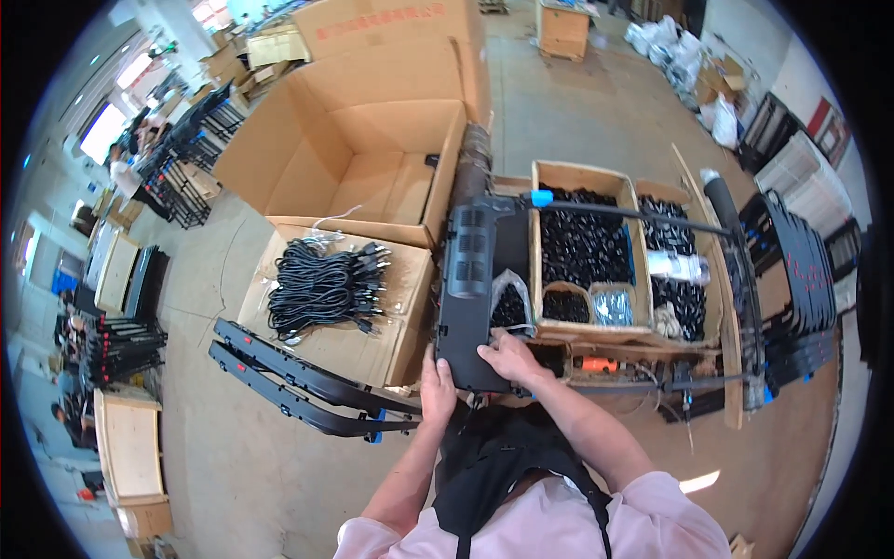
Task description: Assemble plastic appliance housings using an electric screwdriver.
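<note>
A long black plastic panel point(470, 279) with vent slots lies lengthwise in front of me. My left hand point(437, 391) grips its near left corner. My right hand point(510, 359) rests flat on its near right edge, fingers spread over the panel. Just beyond the right hand lies a clear bag of small black parts point(510, 303). Whether the right hand grips anything is hard to tell.
A wooden tray point(582, 182) of black small parts stands to the right. Black power cords point(321, 284) lie on a flat carton at left, long black bars point(298, 377) lean below it. A large open cardboard box point(354, 140) stands behind. Black frames point(801, 270) are stacked at far right.
</note>
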Motion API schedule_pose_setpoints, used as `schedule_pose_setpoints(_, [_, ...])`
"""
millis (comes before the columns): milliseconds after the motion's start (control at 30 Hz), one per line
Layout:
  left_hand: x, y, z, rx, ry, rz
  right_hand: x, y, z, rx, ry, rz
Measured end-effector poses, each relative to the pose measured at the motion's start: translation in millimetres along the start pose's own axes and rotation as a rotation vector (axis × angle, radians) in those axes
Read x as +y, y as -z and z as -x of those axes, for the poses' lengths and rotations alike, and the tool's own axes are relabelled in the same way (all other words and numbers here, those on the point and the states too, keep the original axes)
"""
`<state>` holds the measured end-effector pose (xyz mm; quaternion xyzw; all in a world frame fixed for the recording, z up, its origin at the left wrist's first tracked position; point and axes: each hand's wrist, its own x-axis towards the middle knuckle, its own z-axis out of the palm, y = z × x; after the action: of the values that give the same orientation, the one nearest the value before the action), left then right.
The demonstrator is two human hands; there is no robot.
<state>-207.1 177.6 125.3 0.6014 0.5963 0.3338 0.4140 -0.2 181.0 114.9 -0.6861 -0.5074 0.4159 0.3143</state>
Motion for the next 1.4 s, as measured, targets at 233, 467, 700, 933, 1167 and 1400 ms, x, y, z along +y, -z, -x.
schedule_pose_setpoints(233, [90,21,65,-0.483,-0.416,-0.062,11,160,109,0.269,-0.150,-0.452])
schedule_pose_setpoints(467, [5,-136,88,-0.603,-0.527,-0.316,76,183,234,-0.173,-0.555,-0.564])
schedule_pose_setpoints(700, [2,-253,25,-0.396,-0.424,-0.504,215,106,228,0.109,-0.825,-0.605])
schedule_pose_setpoints(933, [-6,-260,-8,-0.655,-0.307,-0.707,292,112,120,0.488,-0.752,-1.199])
schedule_pose_setpoints(1167, [-16,-264,-9,-0.873,-0.310,-0.876,283,74,38,0.823,-1.002,-1.135])
schedule_pose_setpoints(1400, [-71,-266,-12,-0.752,-0.232,-0.435,276,120,90,0.793,-0.618,-1.453])
